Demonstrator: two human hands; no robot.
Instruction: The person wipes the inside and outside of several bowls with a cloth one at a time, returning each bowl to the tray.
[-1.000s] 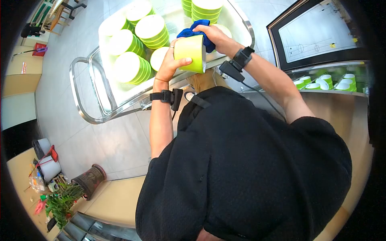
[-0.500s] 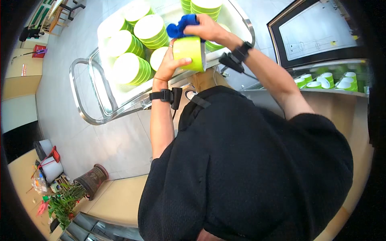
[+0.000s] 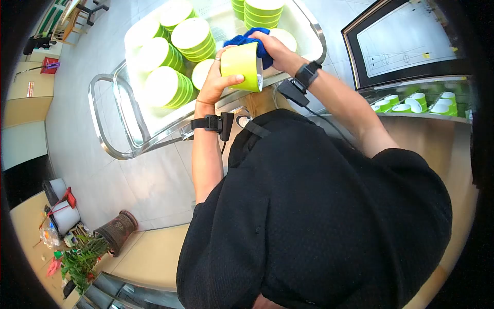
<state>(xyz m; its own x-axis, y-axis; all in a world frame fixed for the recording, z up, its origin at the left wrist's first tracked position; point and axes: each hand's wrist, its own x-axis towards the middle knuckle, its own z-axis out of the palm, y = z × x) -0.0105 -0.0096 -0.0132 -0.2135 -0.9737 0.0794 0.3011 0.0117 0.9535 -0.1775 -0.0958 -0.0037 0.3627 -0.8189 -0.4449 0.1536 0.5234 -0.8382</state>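
A lime-green bowl (image 3: 241, 66) with a pale inside is tilted on its side above the near edge of a white tub (image 3: 216, 15). My left hand (image 3: 214, 82) grips its left side, thumb along the green wall. My right hand (image 3: 278, 50) is closed on a blue cloth (image 3: 263, 49), which lies against the bowl's far side and rim. The right fingertips are partly hidden by the cloth. Several stacks of green-and-white bowls (image 3: 193, 38) stand in the tub just beyond my hands.
A metal cart rail (image 3: 95, 113) surrounds the tub. At the right, a cabinet (image 3: 427, 85) holds more green bowls (image 3: 445, 105) below a dark-framed panel (image 3: 396, 46). A potted plant (image 3: 82, 262) and a dark pot (image 3: 118, 232) are at the lower left.
My right hand has moved down and right with the blue cloth, from above the bowl to its right rim. My left hand and the bowl have hardly moved.
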